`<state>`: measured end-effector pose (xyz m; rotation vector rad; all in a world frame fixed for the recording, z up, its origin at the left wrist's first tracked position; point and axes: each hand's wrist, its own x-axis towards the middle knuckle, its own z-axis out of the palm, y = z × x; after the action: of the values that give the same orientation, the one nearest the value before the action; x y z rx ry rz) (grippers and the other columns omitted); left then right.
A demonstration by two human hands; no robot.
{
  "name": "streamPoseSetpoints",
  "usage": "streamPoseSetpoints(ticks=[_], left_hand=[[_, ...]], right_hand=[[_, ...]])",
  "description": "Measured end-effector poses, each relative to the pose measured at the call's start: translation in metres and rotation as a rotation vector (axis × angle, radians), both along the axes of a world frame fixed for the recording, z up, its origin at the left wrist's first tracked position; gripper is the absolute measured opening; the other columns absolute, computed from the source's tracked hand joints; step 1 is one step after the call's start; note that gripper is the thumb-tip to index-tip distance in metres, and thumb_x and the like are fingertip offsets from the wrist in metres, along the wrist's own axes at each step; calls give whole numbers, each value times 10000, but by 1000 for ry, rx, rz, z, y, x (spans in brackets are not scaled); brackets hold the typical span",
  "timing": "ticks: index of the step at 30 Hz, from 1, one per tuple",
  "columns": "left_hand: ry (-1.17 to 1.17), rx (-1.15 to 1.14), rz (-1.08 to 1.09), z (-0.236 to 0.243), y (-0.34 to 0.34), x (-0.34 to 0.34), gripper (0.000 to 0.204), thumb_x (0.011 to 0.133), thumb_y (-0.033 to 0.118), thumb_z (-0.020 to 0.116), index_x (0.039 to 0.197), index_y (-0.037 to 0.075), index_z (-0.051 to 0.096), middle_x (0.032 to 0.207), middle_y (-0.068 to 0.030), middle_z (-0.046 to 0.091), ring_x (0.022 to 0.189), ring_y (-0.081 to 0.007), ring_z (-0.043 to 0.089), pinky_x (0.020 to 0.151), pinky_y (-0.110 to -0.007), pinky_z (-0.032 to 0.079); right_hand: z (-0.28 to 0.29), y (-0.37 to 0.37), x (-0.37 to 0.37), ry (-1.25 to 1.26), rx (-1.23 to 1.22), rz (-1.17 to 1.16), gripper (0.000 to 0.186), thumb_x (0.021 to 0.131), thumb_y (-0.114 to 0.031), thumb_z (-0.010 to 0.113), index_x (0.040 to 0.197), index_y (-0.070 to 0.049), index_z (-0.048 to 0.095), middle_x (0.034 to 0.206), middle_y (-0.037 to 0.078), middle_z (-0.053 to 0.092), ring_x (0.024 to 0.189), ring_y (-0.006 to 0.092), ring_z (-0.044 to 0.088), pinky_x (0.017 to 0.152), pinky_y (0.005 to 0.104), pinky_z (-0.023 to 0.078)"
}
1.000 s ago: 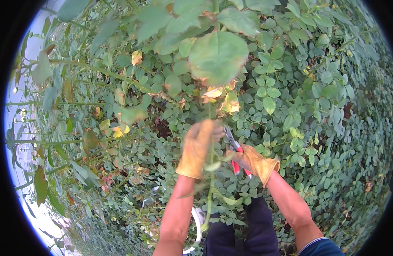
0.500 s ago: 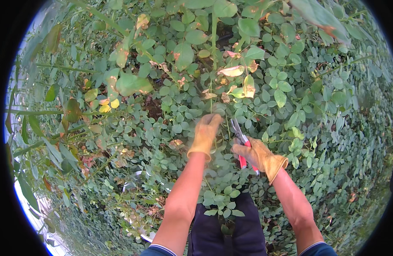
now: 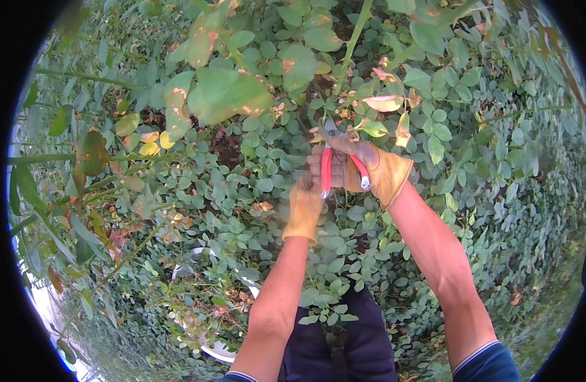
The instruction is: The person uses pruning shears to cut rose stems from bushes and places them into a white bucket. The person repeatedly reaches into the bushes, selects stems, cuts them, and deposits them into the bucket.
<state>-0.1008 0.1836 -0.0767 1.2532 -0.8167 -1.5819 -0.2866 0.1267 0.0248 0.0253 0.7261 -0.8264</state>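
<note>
My right hand (image 3: 377, 167), in a yellow-tan work glove, holds pruning shears (image 3: 327, 167) with red handles. The handles are spread apart and the blades point up among the leaves, close to a green rose stem (image 3: 350, 54). Leaves and fingers partly cover the blade tips, so I cannot tell if they touch the stem. My left hand (image 3: 304, 207), gloved likewise, is closed just below and left of the shears. A thin stem runs into its fingers, though its fingertips are partly hidden at the shears' handle.
Dense rose leaves surround both hands, some yellowed or browned. A large blurred leaf (image 3: 229, 95) hangs close in front at the upper left. Green canes (image 3: 83, 77) reach in from the left. Part of a white curved object (image 3: 220, 351) shows low on the left, beside my dark trousers (image 3: 363, 337).
My right hand has moved up and left with the shears, bringing them above my left hand, and their handles have spread. My left hand has shifted slightly down.
</note>
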Motion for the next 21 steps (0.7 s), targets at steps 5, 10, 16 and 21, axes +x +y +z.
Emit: streamPoseSetpoints(ticks=[5, 10, 16, 21], left_hand=[[-427, -25, -126, 10, 2, 3, 405, 1103, 289, 757, 1270, -80, 739, 1193, -132, 791, 1069, -188, 723, 957, -336, 569], [-2, 191, -13, 11, -2, 2, 421, 1082, 291, 778, 1316, -55, 729, 1228, -118, 793, 1131, -232, 745, 1034, -367, 587], [293, 427, 195, 3, 32, 6, 474, 1040, 285, 824, 1390, -13, 709, 1230, -95, 794, 1137, -258, 768, 1070, -388, 601], [-299, 264, -267, -33, 77, 20, 451, 1010, 362, 837, 1306, 26, 777, 1219, -75, 826, 1040, -251, 784, 1013, -356, 601]], right_hand=[[-7, -10, -8, 210, 15, 116, 468, 1049, -298, 814, 1296, 58, 635, 1197, 241, 740, 1039, 359, 787, 955, 549, 676], [-7, -27, -12, 835, -231, 441, 355, 967, -209, 773, 1201, 48, 700, 952, 166, 775, 803, 281, 775, 724, 407, 650], [-8, -25, -18, 850, -338, 529, 399, 990, -230, 776, 1308, -14, 669, 987, 128, 777, 820, 254, 771, 736, 420, 652], [-13, -19, -16, 458, -242, 322, 426, 1039, -216, 786, 1406, -65, 629, 1086, 127, 758, 960, 275, 783, 827, 485, 690]])
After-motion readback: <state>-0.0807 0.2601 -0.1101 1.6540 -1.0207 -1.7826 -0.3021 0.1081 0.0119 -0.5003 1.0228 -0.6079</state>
